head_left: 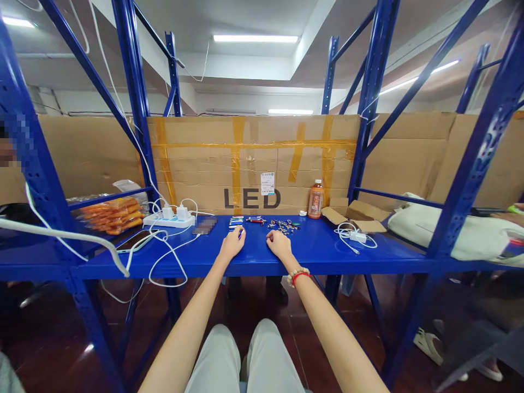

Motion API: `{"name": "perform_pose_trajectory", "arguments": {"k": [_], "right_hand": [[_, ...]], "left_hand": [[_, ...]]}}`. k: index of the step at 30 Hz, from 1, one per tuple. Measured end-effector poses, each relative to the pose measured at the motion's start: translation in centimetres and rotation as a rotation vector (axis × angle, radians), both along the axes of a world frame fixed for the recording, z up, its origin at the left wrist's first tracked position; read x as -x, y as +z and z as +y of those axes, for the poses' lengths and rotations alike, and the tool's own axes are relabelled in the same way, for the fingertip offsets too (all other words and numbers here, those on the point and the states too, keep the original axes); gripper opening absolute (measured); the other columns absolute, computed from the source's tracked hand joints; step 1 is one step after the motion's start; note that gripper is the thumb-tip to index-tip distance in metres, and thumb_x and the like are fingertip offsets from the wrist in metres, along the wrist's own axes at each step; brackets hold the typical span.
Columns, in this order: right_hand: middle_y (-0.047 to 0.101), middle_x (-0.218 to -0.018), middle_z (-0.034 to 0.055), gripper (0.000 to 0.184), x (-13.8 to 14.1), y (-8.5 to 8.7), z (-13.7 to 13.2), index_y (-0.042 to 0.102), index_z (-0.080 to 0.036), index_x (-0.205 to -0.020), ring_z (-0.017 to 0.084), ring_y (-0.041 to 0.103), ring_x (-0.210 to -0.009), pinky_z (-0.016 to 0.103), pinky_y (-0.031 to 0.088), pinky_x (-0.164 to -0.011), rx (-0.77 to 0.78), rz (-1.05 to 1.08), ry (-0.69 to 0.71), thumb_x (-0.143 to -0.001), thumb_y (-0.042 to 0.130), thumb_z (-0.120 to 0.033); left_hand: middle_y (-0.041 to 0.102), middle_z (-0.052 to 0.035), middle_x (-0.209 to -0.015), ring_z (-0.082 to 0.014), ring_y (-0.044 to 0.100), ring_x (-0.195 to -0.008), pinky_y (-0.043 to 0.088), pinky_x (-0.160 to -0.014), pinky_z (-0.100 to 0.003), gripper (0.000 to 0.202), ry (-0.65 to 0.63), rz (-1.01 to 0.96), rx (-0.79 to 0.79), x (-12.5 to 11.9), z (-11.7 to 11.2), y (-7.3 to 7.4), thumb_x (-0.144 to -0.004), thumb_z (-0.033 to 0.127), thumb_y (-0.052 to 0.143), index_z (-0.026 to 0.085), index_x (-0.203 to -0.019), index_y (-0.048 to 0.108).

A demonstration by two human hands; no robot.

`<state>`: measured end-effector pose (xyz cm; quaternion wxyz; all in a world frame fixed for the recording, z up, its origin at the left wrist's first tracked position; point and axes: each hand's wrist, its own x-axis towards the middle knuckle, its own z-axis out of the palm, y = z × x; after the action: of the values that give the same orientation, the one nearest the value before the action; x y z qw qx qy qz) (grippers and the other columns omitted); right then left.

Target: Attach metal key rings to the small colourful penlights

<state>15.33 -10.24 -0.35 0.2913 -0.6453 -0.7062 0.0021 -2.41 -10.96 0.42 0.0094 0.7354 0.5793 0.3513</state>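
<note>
Backing the blue table (254,266) under both hands (232,244) (280,245): taped cardboard (196,172)

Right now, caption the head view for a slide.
Left hand and right hand at blue worktop, small loose parts beyond.

Blue posts (131,65) with slanting braces (428,75) flank a blue bench (315,251) backed by cardboard (196,169) strapped with yellow tape (237,164) and printed LED, above a glossy dark-red floor (295,322), while tube lights (256,39) glow on the white ceiling (254,16) and a pale wall (241,101) shows behind the cardboard.
</note>
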Motion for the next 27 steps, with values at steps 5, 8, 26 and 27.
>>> {"name": "perform_pose_trajectory", "arguments": {"k": [5, 8, 26, 27], "right_hand": [[0.057, -0.093, 0.0011, 0.018, 0.00, -0.02, 0.11, 0.057, -0.021, -0.090, 0.010, 0.053, -0.080, 0.019, 0.034, -0.065, 0.012, 0.001, 0.000, -0.078, 0.044, -0.022], [0.057, -0.093, 0.0010, 0.019, -0.03, -0.10, 0.24, 0.057, -0.021, -0.091, 0.010, 0.053, -0.079, 0.019, 0.034, -0.064, 0.014, 0.002, -0.001, -0.078, 0.044, -0.022], [0.056, -0.093, 0.0013, 0.020, -0.02, 0.09, 0.09, 0.058, -0.022, -0.091, 0.011, 0.054, -0.079, 0.019, 0.034, -0.064, 0.024, 0.002, -0.005, -0.077, 0.044, -0.022], [0.056, -0.093, 0.0013, 0.020, -0.03, 0.07, 0.11, 0.058, -0.022, -0.091, 0.011, 0.054, -0.079, 0.019, 0.034, -0.064, 0.024, 0.001, -0.005, -0.077, 0.043, -0.022]], "left_hand": [[0.061, -0.0022, -0.078, -0.0189, 0.058, -0.075, 0.039, -0.060, -0.024, 0.020, 0.001, -0.001, -0.002, 0.05, 0.08, -0.01, -0.086, 0.031, 0.033, 0.023, -0.096, 0.048], [0.062, -0.0025, -0.079, -0.0187, 0.058, -0.076, 0.038, -0.060, -0.024, 0.020, -0.007, -0.003, -0.009, 0.08, 0.07, -0.01, -0.085, 0.031, 0.033, 0.023, -0.096, 0.048], [0.061, -0.0024, -0.078, -0.0191, 0.058, -0.073, 0.040, -0.061, -0.026, 0.021, 0.000, -0.021, -0.004, 0.03, 0.19, -0.19, -0.085, 0.034, 0.033, 0.024, -0.097, 0.048], [0.061, -0.0024, -0.078, -0.0192, 0.058, -0.074, 0.039, -0.062, -0.026, 0.021, 0.000, -0.022, -0.008, 0.02, 0.21, -0.21, -0.085, 0.033, 0.033, 0.024, -0.097, 0.048]]}}
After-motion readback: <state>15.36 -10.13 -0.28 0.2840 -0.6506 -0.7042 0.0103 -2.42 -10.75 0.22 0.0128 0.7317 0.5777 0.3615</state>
